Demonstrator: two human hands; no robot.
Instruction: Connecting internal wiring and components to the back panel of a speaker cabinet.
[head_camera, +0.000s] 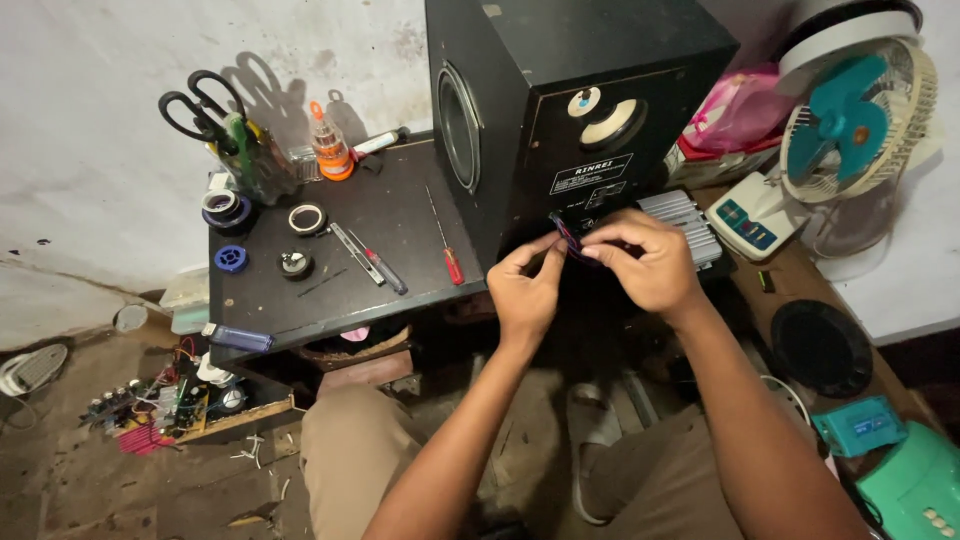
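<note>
A large black speaker box (560, 90) stands on the dark worktable (330, 300), its back panel facing me. Thin coloured wires (566, 232) come out near the bottom of that panel. My left hand (525, 285) pinches the wires from the left between thumb and fingers. My right hand (645, 260) grips the same wires from the right, fingers curled over them. Right behind my right hand lies a silver finned heat sink (685, 215).
On the table lie a red-handled screwdriver (447, 245), another screwdriver (385, 270), tweezers (355, 252), tape rolls (307, 218), a cup with scissors (215, 120) and a small orange-capped bottle (330, 145). A teal fan (855, 120) stands right. Circuit boards (160, 400) lie on the floor left.
</note>
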